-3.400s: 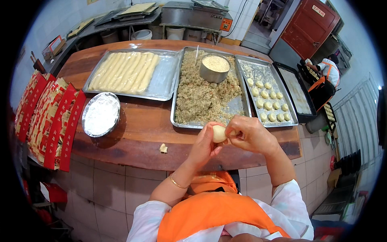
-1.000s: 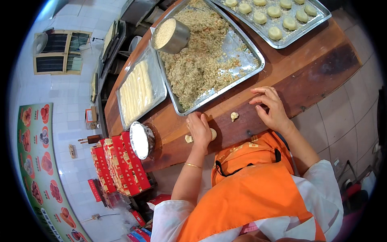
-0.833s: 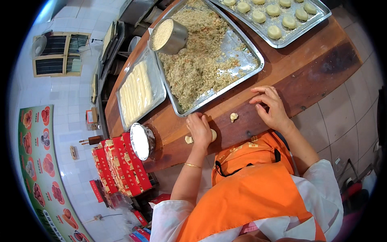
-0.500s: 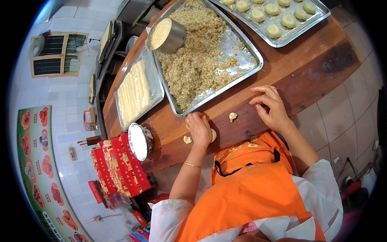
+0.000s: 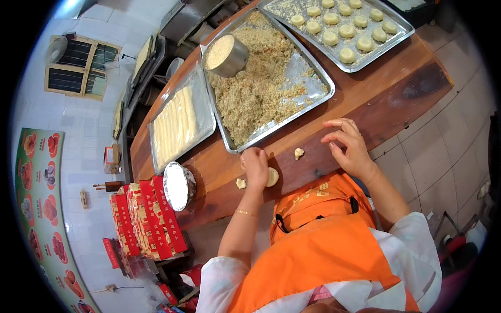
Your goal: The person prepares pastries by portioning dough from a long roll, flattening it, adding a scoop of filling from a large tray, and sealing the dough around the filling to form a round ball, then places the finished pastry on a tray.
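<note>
My left hand (image 5: pixel 255 166) is curled on the near part of the wooden table (image 5: pixel 334 146), beside and partly over a pale round dough disc (image 5: pixel 272 178). Whatever is inside its fingers is hidden. A small torn dough scrap (image 5: pixel 240 184) lies just left of it. My right hand (image 5: pixel 348 148) hovers farther right with bent, spread fingers and nothing in them, near a second dough scrap (image 5: pixel 299 154). Beyond both hands a steel tray (image 5: pixel 308 107) holds crumbly mixture (image 5: pixel 245 109) and a metal container of pale grains (image 5: pixel 219 52).
A tray of dough logs (image 5: pixel 172 125) is at left, with a bowl of white powder (image 5: pixel 177 186) nearer. A tray (image 5: pixel 395 44) of round dough pieces is at back right. Red packages (image 5: pixel 167 219) are stacked at lower left, beside the table.
Earlier both hands held a dough ball together; now they are apart and the disc is on the table. The view has turned. Lately my left hand shifted slightly, showing more of the disc.
</note>
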`<state>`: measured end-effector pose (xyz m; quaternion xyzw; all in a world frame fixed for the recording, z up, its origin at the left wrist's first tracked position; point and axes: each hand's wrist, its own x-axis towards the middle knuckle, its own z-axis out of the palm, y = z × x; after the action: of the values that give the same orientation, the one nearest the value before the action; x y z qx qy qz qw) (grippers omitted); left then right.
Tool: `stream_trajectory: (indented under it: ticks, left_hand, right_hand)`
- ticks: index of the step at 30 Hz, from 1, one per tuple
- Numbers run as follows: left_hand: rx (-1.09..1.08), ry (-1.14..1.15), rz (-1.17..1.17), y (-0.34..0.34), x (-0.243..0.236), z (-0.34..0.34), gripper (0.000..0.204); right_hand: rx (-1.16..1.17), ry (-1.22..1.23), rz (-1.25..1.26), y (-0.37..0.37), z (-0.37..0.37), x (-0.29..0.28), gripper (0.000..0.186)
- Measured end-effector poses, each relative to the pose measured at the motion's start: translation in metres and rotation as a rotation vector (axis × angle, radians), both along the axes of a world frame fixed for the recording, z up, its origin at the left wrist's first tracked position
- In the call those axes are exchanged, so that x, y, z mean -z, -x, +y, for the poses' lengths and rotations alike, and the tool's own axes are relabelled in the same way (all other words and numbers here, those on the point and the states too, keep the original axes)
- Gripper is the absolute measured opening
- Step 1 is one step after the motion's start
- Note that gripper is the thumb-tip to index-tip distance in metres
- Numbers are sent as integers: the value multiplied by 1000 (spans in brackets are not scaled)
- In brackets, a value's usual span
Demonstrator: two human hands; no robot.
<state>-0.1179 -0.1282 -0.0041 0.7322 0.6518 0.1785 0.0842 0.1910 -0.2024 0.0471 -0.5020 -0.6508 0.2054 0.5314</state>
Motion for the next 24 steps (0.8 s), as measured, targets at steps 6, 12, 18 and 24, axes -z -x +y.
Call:
stream_trajectory:
  ticks: [6, 12, 18, 24]
  left_hand:
    - [291, 28, -357, 14, -36, -23, 11]
    - [455, 115, -204, 13, -53, -31, 15]
    - [508, 155, -176, 16, -54, -23, 14]
    - [510, 240, -259, 18, -52, -15, 9]
  right_hand:
    - [21, 23, -40, -3, -8, 5, 15]
    - [-27, 30, -48, 14, -9, 1, 14]
    - [-51, 48, -71, 20, -8, -3, 13]
    - [-39, 52, -66, 20, -6, -1, 13]
